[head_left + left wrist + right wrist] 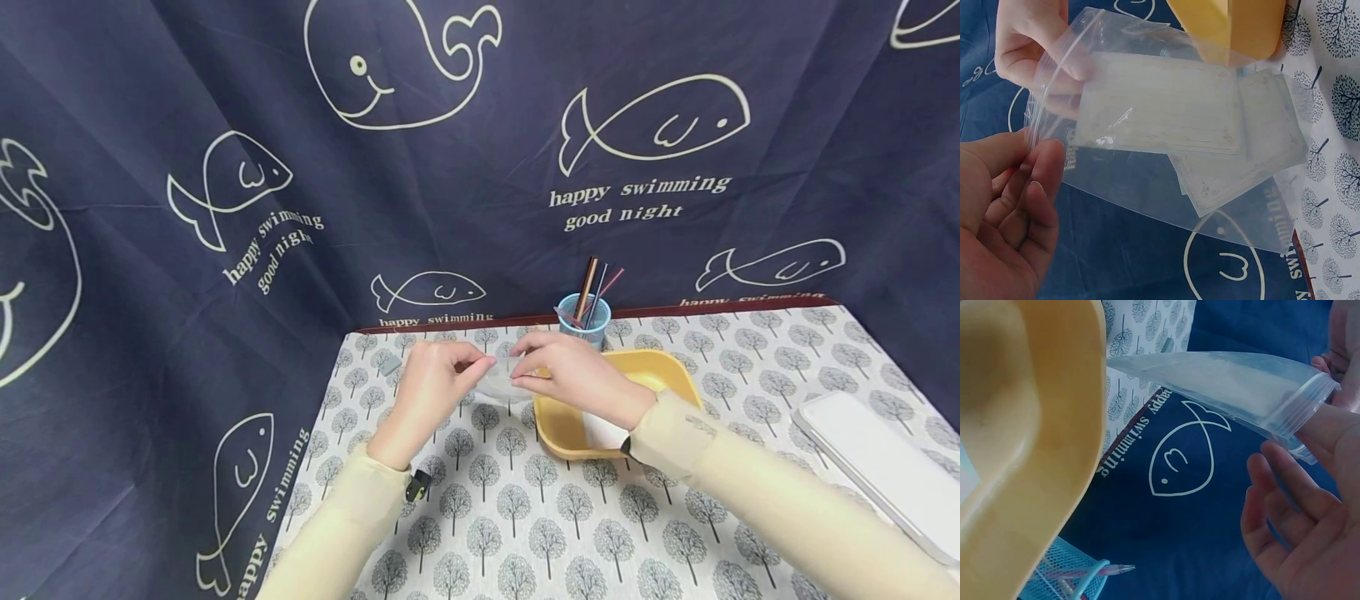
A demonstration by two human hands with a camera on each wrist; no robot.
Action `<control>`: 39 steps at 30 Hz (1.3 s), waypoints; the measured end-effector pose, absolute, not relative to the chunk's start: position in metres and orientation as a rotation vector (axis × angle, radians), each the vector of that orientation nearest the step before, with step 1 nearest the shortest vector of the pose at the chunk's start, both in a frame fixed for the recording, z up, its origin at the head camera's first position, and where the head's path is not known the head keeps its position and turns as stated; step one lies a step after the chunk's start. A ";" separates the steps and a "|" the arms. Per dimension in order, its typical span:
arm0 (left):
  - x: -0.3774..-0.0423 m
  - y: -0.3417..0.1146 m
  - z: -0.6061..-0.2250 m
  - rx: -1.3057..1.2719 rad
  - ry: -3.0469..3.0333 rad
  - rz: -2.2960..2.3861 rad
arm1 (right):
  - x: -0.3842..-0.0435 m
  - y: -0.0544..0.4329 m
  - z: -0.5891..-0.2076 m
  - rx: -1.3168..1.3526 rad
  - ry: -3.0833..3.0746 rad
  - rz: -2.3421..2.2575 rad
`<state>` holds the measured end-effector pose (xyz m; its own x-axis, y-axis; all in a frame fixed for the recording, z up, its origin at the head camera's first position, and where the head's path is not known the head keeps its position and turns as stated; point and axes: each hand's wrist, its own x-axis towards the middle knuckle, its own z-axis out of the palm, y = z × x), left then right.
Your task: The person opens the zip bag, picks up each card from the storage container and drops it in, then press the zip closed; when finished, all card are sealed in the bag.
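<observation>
A dark blue curtain (pixel 465 208) hung in soft folds behind the table and along both sides, printed in pale outline with whales (pixel 358 65), fish (pixel 667 129) and the words (pixel 622 217) "happy swimming good night". A white tablecloth (pixel 517 533) patterned with grey trees (pixel 484 537) met the curtain along a dark red edge (pixel 652 313). The light was bright and even.

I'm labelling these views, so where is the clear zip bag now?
In the head view, the clear zip bag is near the centre, between the left hand and right hand, just left of the yellow bin.
</observation>
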<state>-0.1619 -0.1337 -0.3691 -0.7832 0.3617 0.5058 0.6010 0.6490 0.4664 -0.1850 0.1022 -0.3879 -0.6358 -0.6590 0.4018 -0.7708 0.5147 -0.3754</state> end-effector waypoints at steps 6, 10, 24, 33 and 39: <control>-0.162 -0.133 -0.370 -0.757 -2.497 -0.894 | -0.188 0.096 -0.391 1.267 -2.504 0.655; -0.162 -0.132 -0.370 -0.750 -2.497 -0.884 | -0.188 0.092 -0.393 1.296 -2.479 0.599; -0.164 -0.133 -0.371 -0.753 -2.489 -0.862 | -0.186 0.091 -0.394 1.304 -2.476 0.569; -0.164 -0.134 -0.370 -0.743 -2.500 -0.856 | -0.184 0.096 -0.394 1.313 -2.450 0.597; -0.165 -0.135 -0.369 -0.730 -2.502 -0.886 | -0.181 0.106 -0.392 1.305 -2.395 0.623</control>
<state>-0.1646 -0.1353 -0.3693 -0.7900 0.3421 0.5089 0.5861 0.6652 0.4627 -0.1813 0.1059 -0.3917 -0.5187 -0.7002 0.4905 -0.8505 0.4810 -0.2129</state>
